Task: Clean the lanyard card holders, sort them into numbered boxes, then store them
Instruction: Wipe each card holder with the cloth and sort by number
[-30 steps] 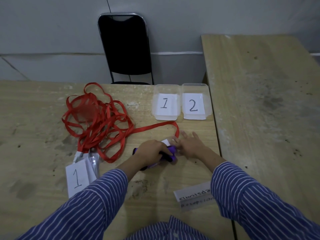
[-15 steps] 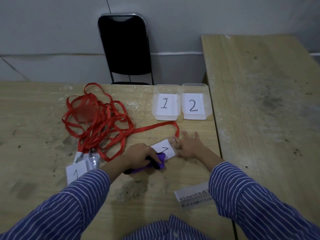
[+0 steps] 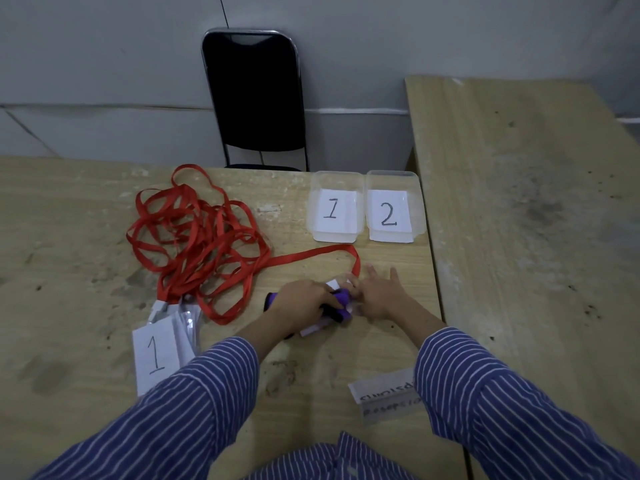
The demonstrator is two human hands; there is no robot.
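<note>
My left hand (image 3: 302,302) is shut on a purple cloth (image 3: 341,299) and presses it onto a card holder (image 3: 313,329) lying flat on the table, mostly hidden under the hand. My right hand (image 3: 379,294) lies flat with spread fingers, pinning the holder's far end where its red lanyard strap (image 3: 311,254) attaches. A tangle of red lanyards (image 3: 197,244) lies to the left, with more card holders (image 3: 162,351) at its near end, the top one marked "1". Two clear boxes labelled 1 (image 3: 334,211) and 2 (image 3: 389,213) stand side by side at the far edge.
A paper label with handwriting (image 3: 384,396) lies near my right sleeve. A second wooden table (image 3: 526,202) adjoins on the right. A black chair (image 3: 254,95) stands behind the table against a grey wall.
My left hand with the cloth slid back to the right over the card holder, covering the card that was exposed half a second ago. My right hand stayed put.
</note>
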